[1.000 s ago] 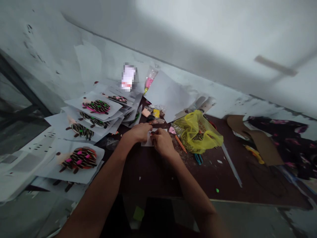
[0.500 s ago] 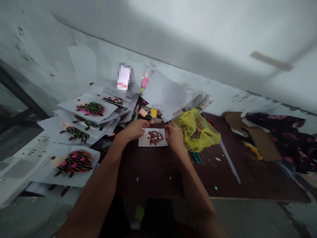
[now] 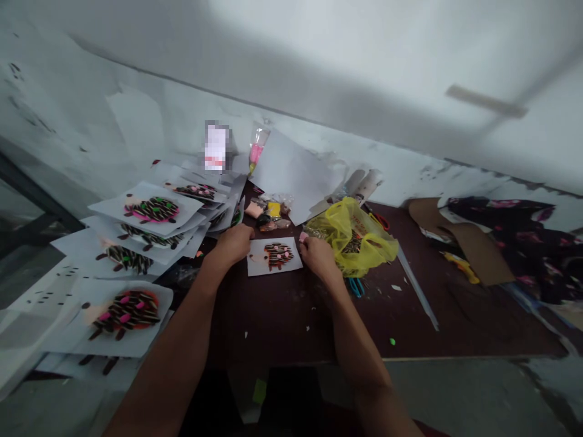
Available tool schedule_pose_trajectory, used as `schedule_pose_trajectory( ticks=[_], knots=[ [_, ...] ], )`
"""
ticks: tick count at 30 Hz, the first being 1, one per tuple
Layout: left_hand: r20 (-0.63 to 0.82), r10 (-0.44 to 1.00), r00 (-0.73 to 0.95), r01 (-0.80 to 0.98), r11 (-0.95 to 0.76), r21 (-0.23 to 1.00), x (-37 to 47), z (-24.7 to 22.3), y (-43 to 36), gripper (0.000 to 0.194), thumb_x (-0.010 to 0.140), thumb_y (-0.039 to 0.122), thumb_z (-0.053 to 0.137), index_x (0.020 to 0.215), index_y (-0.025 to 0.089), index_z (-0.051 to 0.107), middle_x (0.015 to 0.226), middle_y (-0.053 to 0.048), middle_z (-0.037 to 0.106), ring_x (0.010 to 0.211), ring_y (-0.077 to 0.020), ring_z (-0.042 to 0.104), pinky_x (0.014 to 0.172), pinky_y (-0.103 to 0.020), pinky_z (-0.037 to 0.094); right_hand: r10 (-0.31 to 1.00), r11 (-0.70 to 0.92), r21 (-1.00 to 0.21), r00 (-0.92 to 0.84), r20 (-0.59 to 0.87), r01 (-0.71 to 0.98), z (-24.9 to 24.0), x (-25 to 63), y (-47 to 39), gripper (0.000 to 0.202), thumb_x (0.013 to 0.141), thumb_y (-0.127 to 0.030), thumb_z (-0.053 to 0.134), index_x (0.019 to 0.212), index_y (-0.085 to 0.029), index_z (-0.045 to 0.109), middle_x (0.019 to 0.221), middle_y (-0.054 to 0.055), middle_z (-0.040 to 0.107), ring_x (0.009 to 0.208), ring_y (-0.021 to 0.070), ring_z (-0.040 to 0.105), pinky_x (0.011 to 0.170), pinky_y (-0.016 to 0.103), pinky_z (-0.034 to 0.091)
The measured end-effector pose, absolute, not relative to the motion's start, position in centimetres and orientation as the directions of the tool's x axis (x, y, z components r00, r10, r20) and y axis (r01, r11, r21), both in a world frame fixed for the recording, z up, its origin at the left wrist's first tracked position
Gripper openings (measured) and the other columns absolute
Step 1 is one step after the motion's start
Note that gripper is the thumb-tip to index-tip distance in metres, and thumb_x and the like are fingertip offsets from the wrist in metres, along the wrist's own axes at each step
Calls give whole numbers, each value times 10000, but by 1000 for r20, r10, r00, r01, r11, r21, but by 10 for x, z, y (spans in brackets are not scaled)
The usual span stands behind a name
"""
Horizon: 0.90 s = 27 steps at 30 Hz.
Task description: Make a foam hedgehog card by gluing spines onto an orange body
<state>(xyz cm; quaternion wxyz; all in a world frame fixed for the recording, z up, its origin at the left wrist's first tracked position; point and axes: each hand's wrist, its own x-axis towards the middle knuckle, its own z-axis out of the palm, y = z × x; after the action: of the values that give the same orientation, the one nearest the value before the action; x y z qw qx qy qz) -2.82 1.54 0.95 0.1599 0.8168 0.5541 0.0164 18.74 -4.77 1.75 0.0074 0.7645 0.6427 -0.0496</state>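
Observation:
A white card (image 3: 255,266) with a hedgehog picture lies flat on the dark table between my hands. The hedgehog (image 3: 279,255) has dark sticks on an orange-brown body, pink dots and a peach face. My left hand (image 3: 231,244) rests at the card's upper left corner, its fingers curled; what they hold, if anything, is hidden. By the right edge, my right hand (image 3: 319,256) pinches a small pink lump (image 3: 303,237) between thumb and finger. Just beyond the card sit small bags of coloured modelling clay (image 3: 273,210).
Stacked hedgehog cards (image 3: 150,209) crowd the left side. A yellow plastic bag (image 3: 378,250) with sticks stands right of my right hand, near teal-handled scissors (image 3: 356,287) and a clear strip (image 3: 416,285). White sheets (image 3: 296,176) lean at the wall. A yellow cutter (image 3: 462,267) lies farther right.
My fingers have moved off the card's face to its sides, leaving more of the card visible. The pink lump now shows in my right fingers. The whole view has shifted slightly.

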Motion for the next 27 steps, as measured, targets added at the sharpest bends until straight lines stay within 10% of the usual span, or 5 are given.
schedule_pose_trajectory(
  ticks=[27],
  knots=[
    [-60, 907, 416, 775, -319, 545, -34, -2, 24, 252, 759, 23, 463, 836, 161, 659, 862, -72, 700, 816, -196, 623, 720, -275, 416, 983, -112, -279, 64, -174, 954, 13, 198, -42, 208, 924, -240, 519, 969, -150, 701, 960, 119, 729, 855, 202, 638, 716, 270, 361]
  ],
)
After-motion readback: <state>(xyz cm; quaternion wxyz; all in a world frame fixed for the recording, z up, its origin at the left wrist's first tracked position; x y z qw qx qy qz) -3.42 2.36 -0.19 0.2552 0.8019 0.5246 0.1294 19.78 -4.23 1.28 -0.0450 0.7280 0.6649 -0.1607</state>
